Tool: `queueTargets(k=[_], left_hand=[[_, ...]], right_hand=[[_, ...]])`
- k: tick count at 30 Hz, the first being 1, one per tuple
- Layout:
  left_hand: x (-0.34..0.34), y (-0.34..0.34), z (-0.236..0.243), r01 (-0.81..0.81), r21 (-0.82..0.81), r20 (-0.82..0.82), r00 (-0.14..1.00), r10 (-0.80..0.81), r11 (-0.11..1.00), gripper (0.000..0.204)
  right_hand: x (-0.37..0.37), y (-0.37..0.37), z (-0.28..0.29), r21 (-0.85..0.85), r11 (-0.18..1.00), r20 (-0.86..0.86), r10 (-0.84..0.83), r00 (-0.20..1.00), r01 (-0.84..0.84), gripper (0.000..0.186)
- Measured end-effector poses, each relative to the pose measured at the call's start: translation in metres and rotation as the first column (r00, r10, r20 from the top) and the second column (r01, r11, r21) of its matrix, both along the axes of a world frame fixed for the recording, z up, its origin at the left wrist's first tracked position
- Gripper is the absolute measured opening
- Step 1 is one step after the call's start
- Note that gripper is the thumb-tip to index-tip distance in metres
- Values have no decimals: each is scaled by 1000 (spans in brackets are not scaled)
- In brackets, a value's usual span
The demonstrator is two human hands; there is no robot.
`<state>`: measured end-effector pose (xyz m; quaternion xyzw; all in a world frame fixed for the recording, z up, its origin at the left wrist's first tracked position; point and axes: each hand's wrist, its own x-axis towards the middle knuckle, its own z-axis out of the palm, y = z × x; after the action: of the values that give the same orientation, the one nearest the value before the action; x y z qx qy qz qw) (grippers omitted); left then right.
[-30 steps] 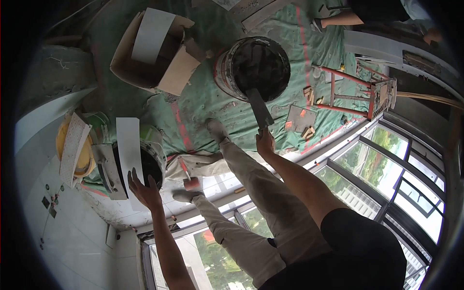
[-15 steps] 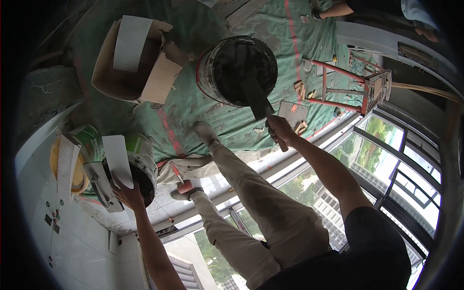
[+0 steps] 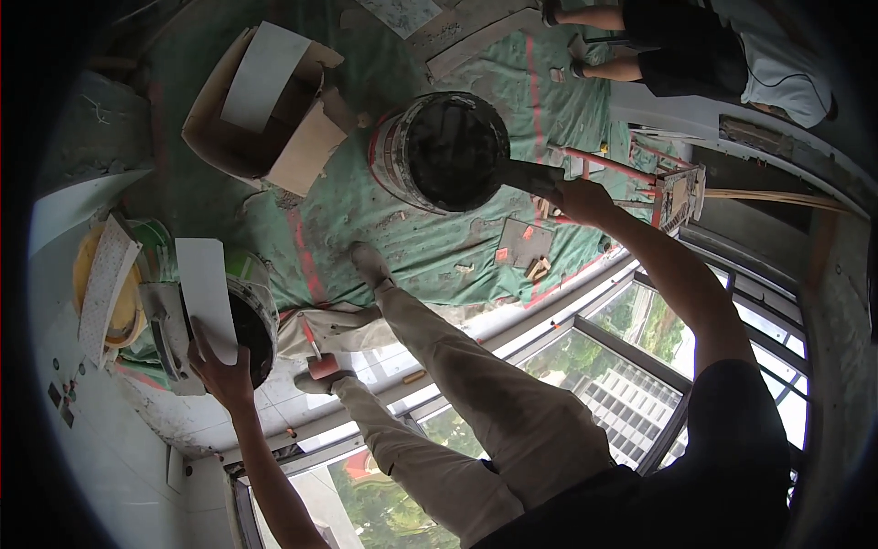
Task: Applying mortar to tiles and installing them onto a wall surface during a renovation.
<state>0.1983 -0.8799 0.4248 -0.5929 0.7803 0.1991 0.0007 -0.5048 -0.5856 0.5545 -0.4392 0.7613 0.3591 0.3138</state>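
My left hand is closed on the lower end of a narrow white tile, which stands over a green-and-white bucket. Beside the tile rests a grey metal trowel-like tool at the bucket's rim. My right hand grips the handle of a flat-bladed trowel. Its blade points left, its tip at the right rim of a large bucket of dark grey mortar.
A torn cardboard box holding a white tile stands far left on a green floor sheet. A red-handled mallet lies by my foot. At right are a red-legged stool, a square plate and windows. Another person is far right.
My right hand has moved up and right, drawing the trowel from over the mortar to the bucket's right rim. The view has shifted; more of the other person shows. My left hand keeps the tile.
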Motion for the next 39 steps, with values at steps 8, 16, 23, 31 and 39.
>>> queueTargets(k=[8,16,23,31,39], left_hand=[[13,79,75,10,490,-452,858,244,872,102],[-16,191,61,68,861,-451,557,697,503,99],[-81,211,56,172,932,-362,434,825,318,86],[-112,209,75,282,958,-125,222,967,59,72],[-146,216,55,193,979,54,48,997,-63,63]], right_hand=[[-6,-74,-55,293,773,-44,-578,815,563,49],[43,-61,-43,467,312,201,-949,245,827,50],[52,-41,-44,552,33,283,-947,-150,833,52],[-1,-44,-55,-411,906,304,32,952,101,27],[114,-73,-149,-215,977,2,-9,1000,9,30]])
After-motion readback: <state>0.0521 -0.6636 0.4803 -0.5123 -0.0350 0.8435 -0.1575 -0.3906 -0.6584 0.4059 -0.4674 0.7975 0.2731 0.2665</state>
